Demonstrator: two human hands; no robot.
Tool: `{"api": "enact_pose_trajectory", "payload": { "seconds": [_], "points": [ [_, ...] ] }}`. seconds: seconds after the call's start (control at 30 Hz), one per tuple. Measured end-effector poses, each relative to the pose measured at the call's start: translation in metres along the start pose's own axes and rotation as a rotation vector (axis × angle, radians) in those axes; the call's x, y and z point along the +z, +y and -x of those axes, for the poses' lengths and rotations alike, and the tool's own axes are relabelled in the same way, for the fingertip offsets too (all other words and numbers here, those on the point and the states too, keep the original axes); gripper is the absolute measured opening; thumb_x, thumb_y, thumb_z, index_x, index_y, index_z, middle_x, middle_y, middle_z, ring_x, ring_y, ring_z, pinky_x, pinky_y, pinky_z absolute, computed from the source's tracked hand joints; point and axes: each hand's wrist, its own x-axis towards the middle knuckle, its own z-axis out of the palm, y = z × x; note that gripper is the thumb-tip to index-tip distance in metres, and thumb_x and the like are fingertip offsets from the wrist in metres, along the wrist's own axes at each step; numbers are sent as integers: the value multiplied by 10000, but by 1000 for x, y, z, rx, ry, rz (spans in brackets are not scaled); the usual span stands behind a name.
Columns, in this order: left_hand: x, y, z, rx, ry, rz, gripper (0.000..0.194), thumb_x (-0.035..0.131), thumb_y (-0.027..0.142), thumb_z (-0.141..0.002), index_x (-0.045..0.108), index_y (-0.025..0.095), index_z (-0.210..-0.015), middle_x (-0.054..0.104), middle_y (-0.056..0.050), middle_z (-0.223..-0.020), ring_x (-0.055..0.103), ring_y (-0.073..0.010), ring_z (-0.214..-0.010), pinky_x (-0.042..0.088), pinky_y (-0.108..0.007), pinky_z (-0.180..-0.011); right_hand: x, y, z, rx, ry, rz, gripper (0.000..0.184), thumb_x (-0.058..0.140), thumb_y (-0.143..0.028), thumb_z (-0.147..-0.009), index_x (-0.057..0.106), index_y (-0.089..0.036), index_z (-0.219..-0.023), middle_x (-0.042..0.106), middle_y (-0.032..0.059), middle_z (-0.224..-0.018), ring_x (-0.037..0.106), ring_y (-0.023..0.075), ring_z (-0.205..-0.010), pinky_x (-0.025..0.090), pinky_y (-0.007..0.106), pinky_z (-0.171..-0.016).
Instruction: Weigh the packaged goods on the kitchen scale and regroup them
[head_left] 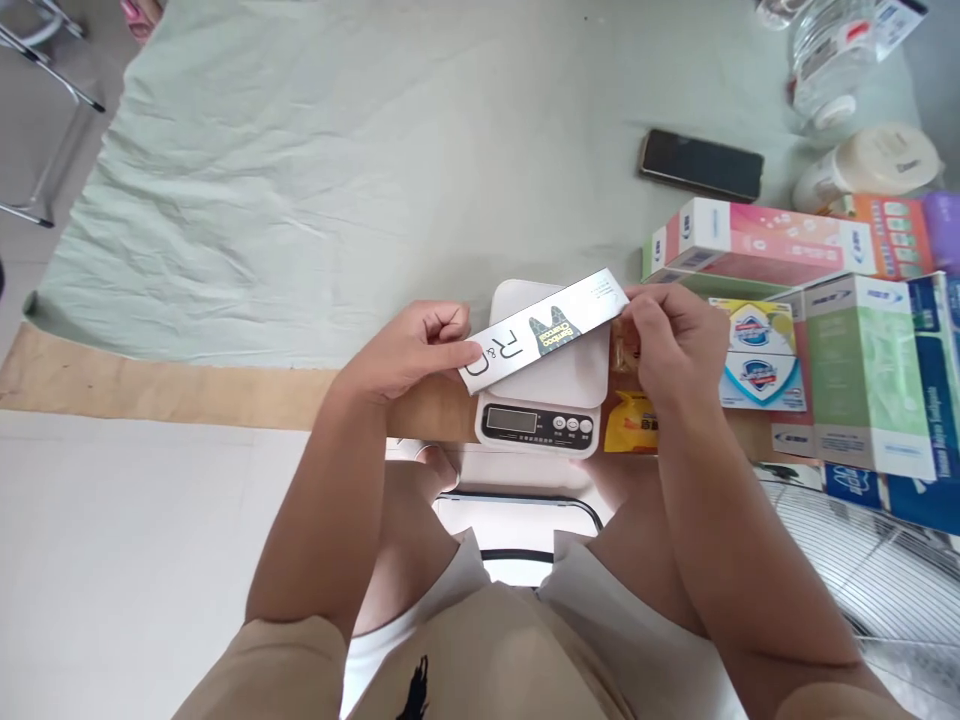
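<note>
A long, narrow white box lettered "Bamboo Charcoal" is held between my two hands, tilted with its right end farther away. My left hand pinches its left end, thumb on the top face. At the other end, the fingers of my right hand close on the corner. Beneath the box stands a white kitchen scale with a grey display and round buttons; I cannot tell whether box and plate touch. A yellow packet lies right of the scale, partly covered by my right hand.
To the right are a soap box pack, a green-white carton and a pink carton. Behind them lie a black phone, a white-lidded jar and a clear bottle. A pale green cloth covers the table.
</note>
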Motion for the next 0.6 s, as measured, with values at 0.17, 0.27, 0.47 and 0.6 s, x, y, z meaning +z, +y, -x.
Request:
{"api": "enact_pose_trajectory", "payload": {
  "seconds": [0.17, 0.27, 0.47, 0.6],
  "points": [
    [-7, -9, -7, 191, 315, -96, 544, 782, 488, -819, 364, 230, -585, 298, 54, -541, 266, -102, -506, 278, -283, -503, -6, 4, 0, -30, 63, 13, 199, 554, -353, -896, 654, -269, -746, 737, 34, -773, 692, 220, -767, 542, 405, -771],
    [-10, -16, -13, 305, 426, -46, 602, 702, 659, -837, 343, 243, -591, 245, 59, -531, 229, -111, -495, 306, -302, -502, -6, 6, 0, -44, 72, 15, 204, 538, -342, -911, 631, -272, -744, 721, 27, -764, 675, 210, -762, 533, 393, -768],
    [-18, -20, -5, 291, 211, -146, 555, 894, 678, -646, 586, 247, -810, 469, 11, -736, 401, -138, -615, 337, -305, -545, 0, 14, -1, -110, 102, 31, 153, 568, -292, -887, 642, -244, -763, 690, 20, -733, 649, 195, -718, 509, 366, -710],
    [-12, -7, 13, 278, 125, -353, 549, 881, 564, -667, 646, 281, -1075, 580, -37, -1025, 561, -205, -895, 526, -360, -794, 6, 16, 0, -111, 96, -6, 92, 591, -278, -868, 653, -231, -818, 699, 12, -780, 654, 173, -721, 510, 332, -683]
  ]
}}
